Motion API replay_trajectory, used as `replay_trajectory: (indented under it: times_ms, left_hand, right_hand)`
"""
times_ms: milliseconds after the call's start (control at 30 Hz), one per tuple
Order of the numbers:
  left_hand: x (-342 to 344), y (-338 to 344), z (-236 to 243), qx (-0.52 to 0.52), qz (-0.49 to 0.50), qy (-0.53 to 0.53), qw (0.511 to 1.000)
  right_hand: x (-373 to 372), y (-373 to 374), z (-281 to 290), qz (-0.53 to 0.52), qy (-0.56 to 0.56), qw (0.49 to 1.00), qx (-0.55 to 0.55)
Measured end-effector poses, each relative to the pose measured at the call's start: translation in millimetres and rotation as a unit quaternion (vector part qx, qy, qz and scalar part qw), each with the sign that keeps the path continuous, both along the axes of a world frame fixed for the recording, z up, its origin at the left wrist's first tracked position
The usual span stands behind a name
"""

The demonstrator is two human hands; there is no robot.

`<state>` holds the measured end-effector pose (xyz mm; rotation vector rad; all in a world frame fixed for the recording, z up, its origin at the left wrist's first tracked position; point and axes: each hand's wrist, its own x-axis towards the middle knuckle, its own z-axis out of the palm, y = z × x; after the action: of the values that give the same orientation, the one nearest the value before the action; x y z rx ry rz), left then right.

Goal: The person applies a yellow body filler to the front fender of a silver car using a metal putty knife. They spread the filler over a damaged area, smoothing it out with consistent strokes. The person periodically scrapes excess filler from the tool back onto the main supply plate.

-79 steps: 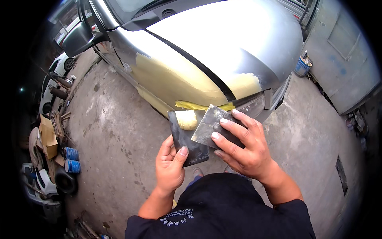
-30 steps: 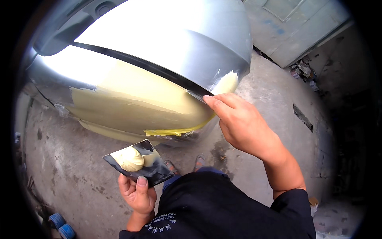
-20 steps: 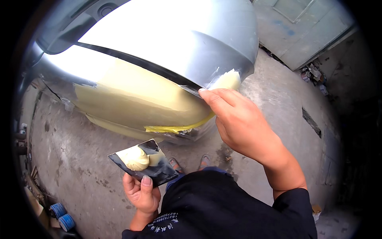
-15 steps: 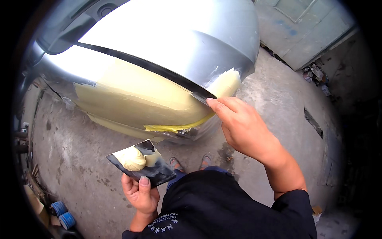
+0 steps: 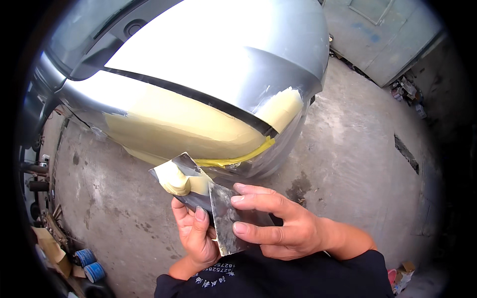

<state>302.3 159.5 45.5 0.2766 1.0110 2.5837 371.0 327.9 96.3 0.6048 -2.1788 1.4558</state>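
Note:
My left hand (image 5: 196, 236) grips a dark, flat putty board (image 5: 195, 199) with the thumb on top. A cream lump of body filler (image 5: 175, 181) sits on the board's far-left part. My right hand (image 5: 293, 226) holds a thin grey putty spreader (image 5: 227, 221) between thumb and fingers. The spreader's left edge lies over the board's right part and hides some of it. Beyond both hands is a silver car's fender (image 5: 184, 114), broadly coated in smooth cream filler. A bright yellow strip (image 5: 243, 158) runs along the fender's lower edge.
Above the fender's dark gap is the silver hood (image 5: 213, 44), with a smaller filler patch (image 5: 283, 107) at its front corner. Blue cans (image 5: 93, 271) and cardboard (image 5: 52, 251) lie at lower left. A grey metal door (image 5: 367, 44) stands at upper right, with litter (image 5: 407, 92) beside it.
My right hand has come down from the dark gap at the fender's front, bringing the spreader to the board. My left hand and the board have shifted slightly right and up.

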Motion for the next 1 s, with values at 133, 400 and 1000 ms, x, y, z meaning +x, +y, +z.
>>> replay_trajectory:
  times_ms: [133, 400, 1000]
  left_hand:
    - [-9, -8, 13, 0.007, 0.088, 0.053, 0.995]
    - [-27, -29, 13, -0.023, 0.148, 0.096, 0.984]
    - [-28, -30, 3, -0.055, 0.120, 0.092, 0.987]
  right_hand:
    - [2, 23, -20, -0.069, -0.055, 0.987, 0.135]
    - [-60, 1, -1, -0.289, -0.024, 0.905, 0.311]
    - [-47, 17, -11, -0.314, -0.069, 0.889, 0.325]
